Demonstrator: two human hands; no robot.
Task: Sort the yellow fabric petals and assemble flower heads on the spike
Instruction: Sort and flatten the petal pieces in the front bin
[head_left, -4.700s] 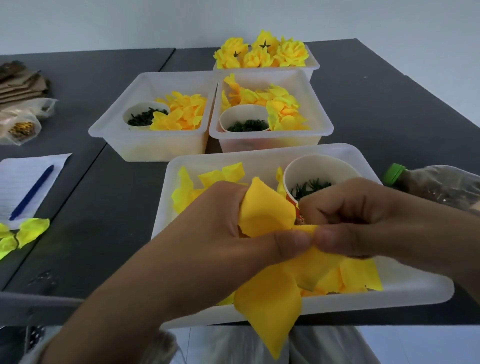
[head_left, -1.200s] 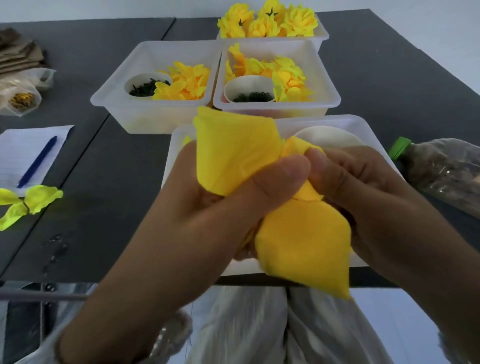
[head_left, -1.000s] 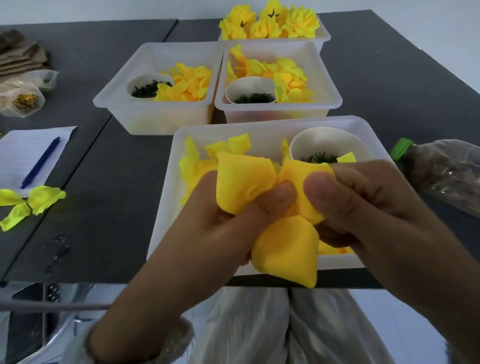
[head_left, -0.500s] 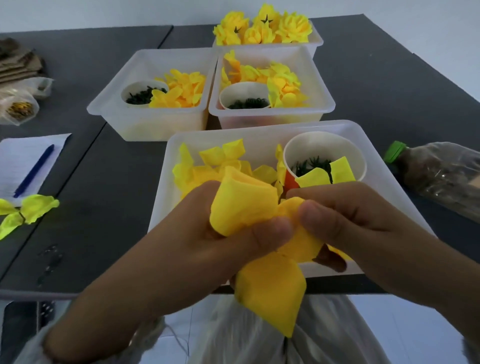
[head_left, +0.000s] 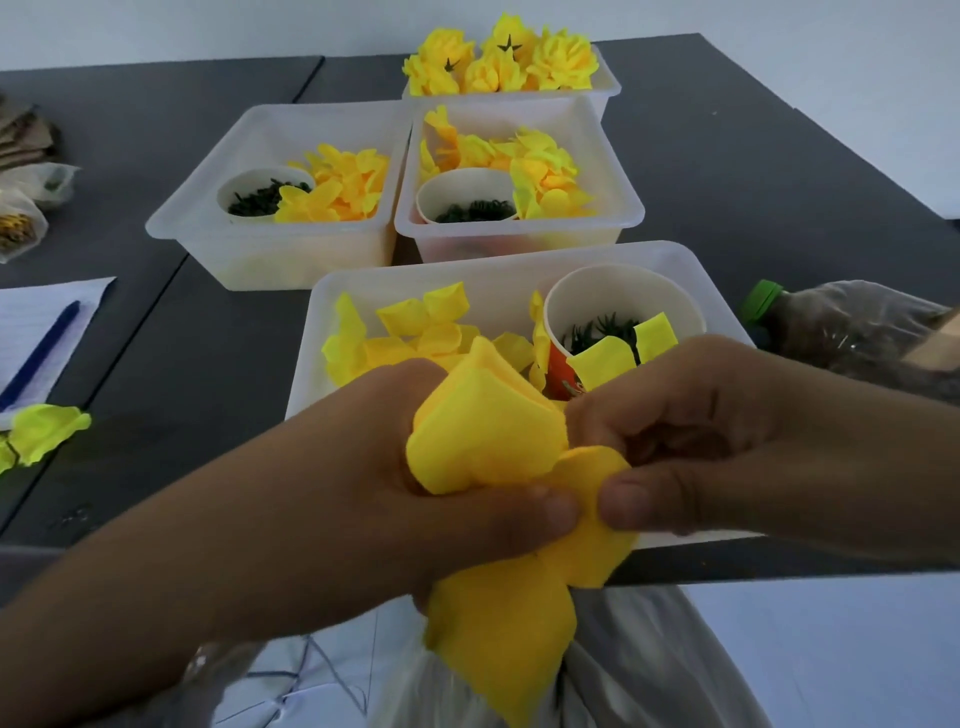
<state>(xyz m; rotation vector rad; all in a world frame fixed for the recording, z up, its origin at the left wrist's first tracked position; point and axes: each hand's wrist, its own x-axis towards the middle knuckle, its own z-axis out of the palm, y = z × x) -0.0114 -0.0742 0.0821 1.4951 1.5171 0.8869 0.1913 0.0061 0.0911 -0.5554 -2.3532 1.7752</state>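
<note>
Yellow fabric is filling both hands: the left hand (head_left: 415, 499) is gripping a bunched petal piece (head_left: 483, 447), thumb pressed across its lower edge, while the right hand (head_left: 691, 436) is pinching a neighbouring lobe between thumb and curled fingers. The two thumbs are nearly meeting over the fabric. One long petal is hanging down below the hands, past the table edge and over the person's lap. The whole piece is being held just in front of the near tray (head_left: 519, 270), above its front rim.

Behind the hands, that tray is holding loose petals (head_left: 415, 332) and a paper cup (head_left: 623, 291) of dark green parts, with a flat yellow piece lying on its rim. Two more trays with petals and cups are sitting farther back, and finished flowers (head_left: 498, 62) are filling the farthest one.

The step in hand is probably separating or shaping one petal layer before mounting. No spike is visible; it may be hidden in the hands, so that cannot be told. Next, the piece's centre likely needs finding and lining up with the spike, with the lobes kept spread, not crumpled.
</note>
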